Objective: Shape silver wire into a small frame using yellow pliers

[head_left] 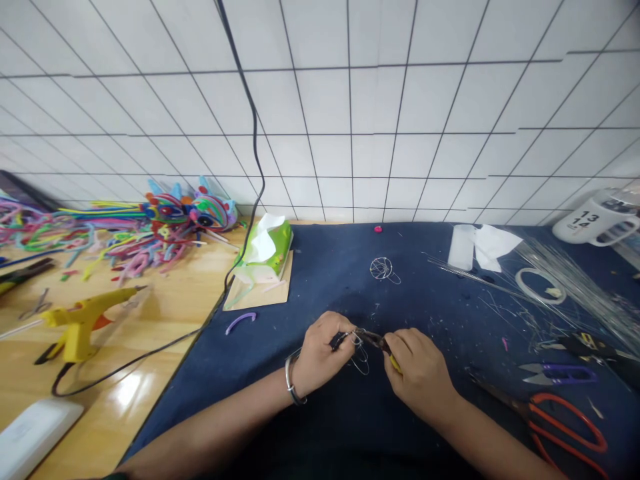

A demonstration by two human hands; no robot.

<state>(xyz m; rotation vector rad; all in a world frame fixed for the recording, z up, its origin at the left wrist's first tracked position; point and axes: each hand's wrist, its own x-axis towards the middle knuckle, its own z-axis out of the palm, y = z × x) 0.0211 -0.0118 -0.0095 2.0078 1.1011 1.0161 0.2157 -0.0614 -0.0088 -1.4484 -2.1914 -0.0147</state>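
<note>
Thin silvery wire (361, 360), bent into loops, is pinched in my left hand (323, 350). My right hand (417, 370) is wrapped round a pair of pliers (369, 337) with yellow on the handle. The jaws of the pliers meet the wire right at my left fingertips; their exact grip on it is too small to tell. Farther back on the dark blue cloth (320, 273) lies a small round wire frame (381, 268) with a loose loop at its side.
Orange-handled scissors (565, 420), purple snips (557, 373), a wire bundle (580, 287) and a white mug (595, 217) are at right. At left are a yellow glue gun (83, 323), its cord, a tissue pack (270, 247) and colourful pipe cleaners (135, 247).
</note>
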